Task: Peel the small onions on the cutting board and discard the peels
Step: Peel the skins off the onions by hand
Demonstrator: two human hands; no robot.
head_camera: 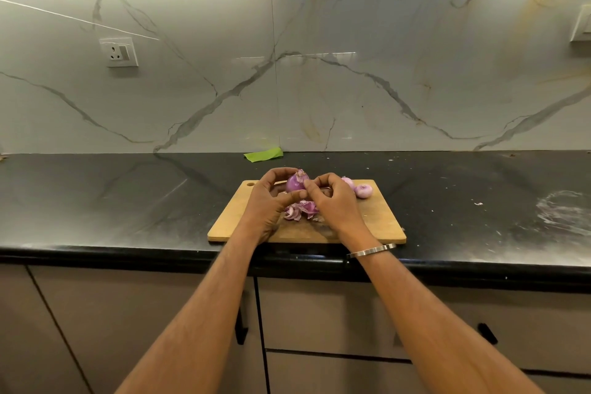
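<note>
A wooden cutting board (pixel 377 221) lies on the black counter near its front edge. Above the board my left hand (pixel 270 198) grips a small purple onion (pixel 295 183). My right hand (pixel 329 198) pinches the papery skin at the onion's right side with thumb and forefinger. A heap of purple peels (pixel 302 210) lies on the board between my two hands. Two peeled onions rest at the board's far right: one (pixel 364 191) in plain sight, the other (pixel 348 182) half hidden behind my right hand.
A green scrap (pixel 263 154) lies on the counter by the marble backsplash. White smears (pixel 563 208) mark the counter at the right. A wall socket (pixel 119 52) sits at the left. Cabinet doors with black handles (pixel 487 333) are below the counter edge.
</note>
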